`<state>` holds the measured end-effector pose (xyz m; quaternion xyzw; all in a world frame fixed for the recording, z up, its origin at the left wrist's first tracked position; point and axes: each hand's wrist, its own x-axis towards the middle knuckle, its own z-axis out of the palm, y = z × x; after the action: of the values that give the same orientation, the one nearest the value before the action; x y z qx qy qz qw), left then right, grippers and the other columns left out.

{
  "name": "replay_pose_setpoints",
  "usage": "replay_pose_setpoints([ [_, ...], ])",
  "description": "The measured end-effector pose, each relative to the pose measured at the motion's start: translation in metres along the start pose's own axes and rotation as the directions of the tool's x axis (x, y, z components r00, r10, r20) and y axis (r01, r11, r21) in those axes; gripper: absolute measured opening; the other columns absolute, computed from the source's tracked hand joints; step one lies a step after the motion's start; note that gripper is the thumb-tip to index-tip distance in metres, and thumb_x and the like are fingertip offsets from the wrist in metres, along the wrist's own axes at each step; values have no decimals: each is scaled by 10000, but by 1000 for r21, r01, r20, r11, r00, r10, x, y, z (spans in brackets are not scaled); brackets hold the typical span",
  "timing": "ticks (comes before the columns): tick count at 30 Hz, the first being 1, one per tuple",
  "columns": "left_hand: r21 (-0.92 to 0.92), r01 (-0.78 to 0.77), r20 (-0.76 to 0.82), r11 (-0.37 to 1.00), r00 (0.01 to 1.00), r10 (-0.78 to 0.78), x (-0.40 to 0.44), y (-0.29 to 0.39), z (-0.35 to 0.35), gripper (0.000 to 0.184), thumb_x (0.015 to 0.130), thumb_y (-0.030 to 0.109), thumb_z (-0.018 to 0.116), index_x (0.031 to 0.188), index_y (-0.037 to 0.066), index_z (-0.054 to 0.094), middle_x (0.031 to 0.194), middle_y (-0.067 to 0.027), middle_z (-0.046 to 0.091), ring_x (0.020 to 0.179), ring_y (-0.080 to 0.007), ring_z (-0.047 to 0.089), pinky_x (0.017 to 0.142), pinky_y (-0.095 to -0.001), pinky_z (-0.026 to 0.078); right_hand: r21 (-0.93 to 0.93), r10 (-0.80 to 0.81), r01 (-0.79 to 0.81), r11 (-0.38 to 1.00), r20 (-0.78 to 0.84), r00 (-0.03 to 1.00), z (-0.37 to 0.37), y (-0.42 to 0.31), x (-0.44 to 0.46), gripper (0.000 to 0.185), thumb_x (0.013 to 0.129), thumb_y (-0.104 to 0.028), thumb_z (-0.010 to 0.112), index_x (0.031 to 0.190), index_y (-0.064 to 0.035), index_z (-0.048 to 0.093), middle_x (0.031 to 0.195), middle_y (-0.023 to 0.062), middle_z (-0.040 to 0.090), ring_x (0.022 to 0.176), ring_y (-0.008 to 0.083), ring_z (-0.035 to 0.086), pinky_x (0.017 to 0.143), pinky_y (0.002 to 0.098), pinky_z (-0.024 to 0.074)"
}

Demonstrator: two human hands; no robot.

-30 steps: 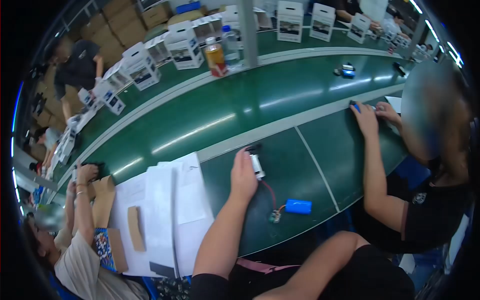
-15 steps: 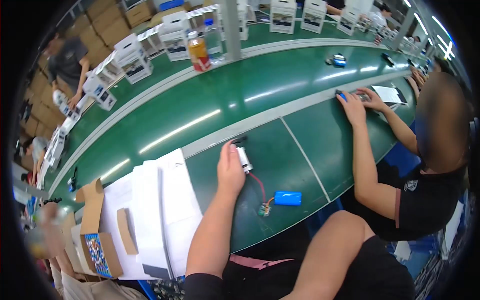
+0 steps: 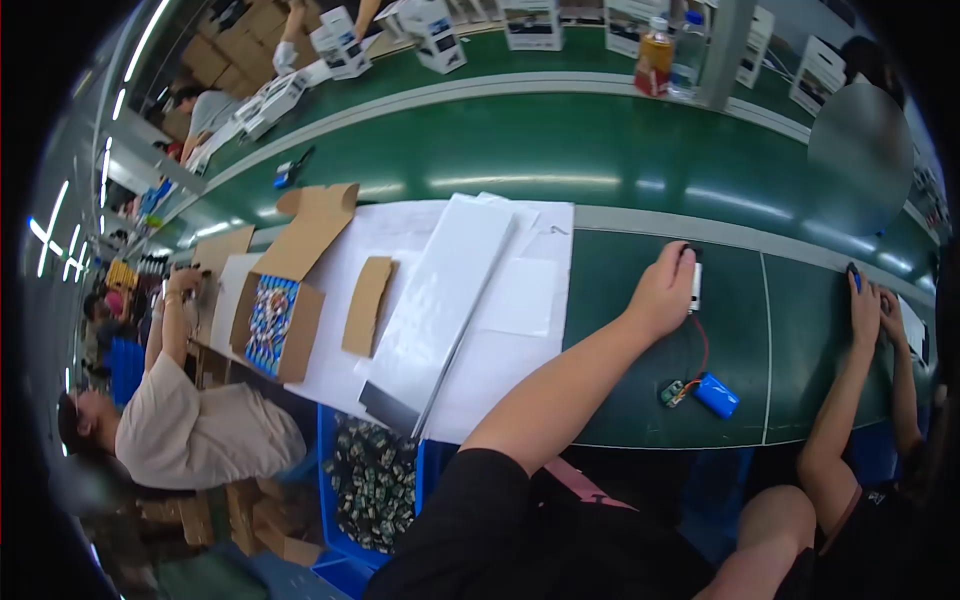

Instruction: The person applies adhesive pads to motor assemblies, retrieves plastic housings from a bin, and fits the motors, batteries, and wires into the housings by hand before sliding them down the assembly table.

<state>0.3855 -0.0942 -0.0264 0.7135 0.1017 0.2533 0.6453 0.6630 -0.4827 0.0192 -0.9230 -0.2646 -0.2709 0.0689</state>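
1. Head view: my left hand (image 3: 668,290) is over the bench (image 3: 612,275), beyond the battery pack (image 3: 717,395) and a little to its left, the fingers curled round a small white-and-black part (image 3: 697,287) and pinching it; whether it touches the bench I cannot tell
2. From that part a red wire (image 3: 705,342) runs down to the circuit board (image 3: 673,393), which lies just left of the battery pack, joined to it by short orange leads (image 3: 691,384)
3. My right hand is out of sight, so I cannot tell how its fingers stand
4. Well left of the battery pack lie white sheets (image 3: 440,290), and farther left an open carton (image 3: 304,335)
5. I judge the step in hand to be steadying the wired part
6. The next move, I think, calls for slack in the red wire, sparing its joints
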Motion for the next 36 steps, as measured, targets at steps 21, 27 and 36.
replay_pose_setpoints([
  [21, -496, 411, 272, 765, 910, -313, 17, 23, -16, 263, 1055, 341, 532, 1036, 83, 576, 836, -57, 634, 710, -168, 627, 558, -321, 475, 286, -505, -956, -62, 817, 277, -201, -251, -278, 438, 1018, -206, 605, 1409, -20, 543, 1288, 170, 632, 1206, 268, 642, 922, 392, 583],
  [27, -478, 391, 360, 787, 904, -231, 18, 17, -14, 265, 1027, 300, 617, 1130, 65, 552, 839, -83, 661, 651, -157, 617, 521, -305, 514, -191, -518, -641, -744, 770, 372, -123, -262, -409, 692, 1056, -549, 421, 1450, 17, 475, 1294, 247, 634, 1249, 384, 618, 939, 479, 579],
  [36, -356, 429, 291, 830, 895, -338, 31, 23, -1, 260, 1062, 320, 553, 1065, 61, 564, 881, -88, 608, 738, -165, 558, 618, -310, 469, -83, -383, -581, -810, 825, 416, -149, -266, -474, 869, 1032, -689, 254, 1419, 42, 516, 1352, 328, 595, 1243, 474, 607, 1004, 602, 519],
])
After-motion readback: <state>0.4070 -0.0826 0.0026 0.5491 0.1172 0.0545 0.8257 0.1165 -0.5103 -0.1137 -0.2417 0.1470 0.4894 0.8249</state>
